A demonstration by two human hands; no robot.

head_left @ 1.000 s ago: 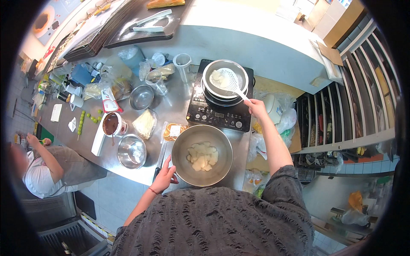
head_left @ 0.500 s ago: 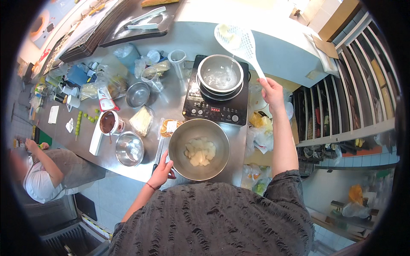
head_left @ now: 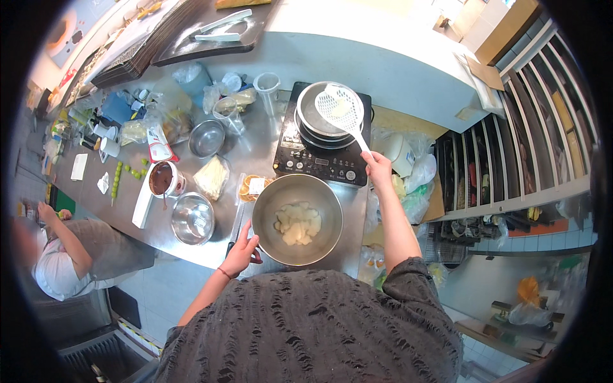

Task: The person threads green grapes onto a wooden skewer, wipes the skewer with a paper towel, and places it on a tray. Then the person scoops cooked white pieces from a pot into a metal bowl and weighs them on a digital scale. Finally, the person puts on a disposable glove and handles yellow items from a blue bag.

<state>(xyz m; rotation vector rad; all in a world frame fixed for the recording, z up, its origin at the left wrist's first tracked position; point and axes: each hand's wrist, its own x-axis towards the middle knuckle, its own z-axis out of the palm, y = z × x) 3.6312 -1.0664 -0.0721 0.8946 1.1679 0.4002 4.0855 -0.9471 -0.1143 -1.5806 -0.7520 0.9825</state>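
Observation:
My right hand (head_left: 378, 167) is closed around the handle of a white slotted skimmer (head_left: 359, 136). The skimmer's perforated head is over a metal pot (head_left: 309, 110), with a pale lump in it. Beneath the pot is a black induction cooker (head_left: 332, 165). At the left side of a large metal mixing bowl (head_left: 329, 246), my left hand (head_left: 240, 254) grips the rim, thumb and fingers partly hidden. Several flat, pale pieces that look like dough (head_left: 297, 223) lie together in the bottom of that bowl. How much the pot contains is hidden behind the skimmer.
Left of the bowl are a small metal bowl (head_left: 193, 219), a tub of brown paste (head_left: 167, 179), packaged orange slices (head_left: 254, 187) and a bagged white item (head_left: 211, 176). Clear jugs (head_left: 267, 84) stand behind. A co-worker (head_left: 76, 255) is at far left; a rack (head_left: 511, 121) is at right.
My right hand has come down and left, bringing the skimmer from beyond the pot to over it. My left hand stays on the mixing bowl.

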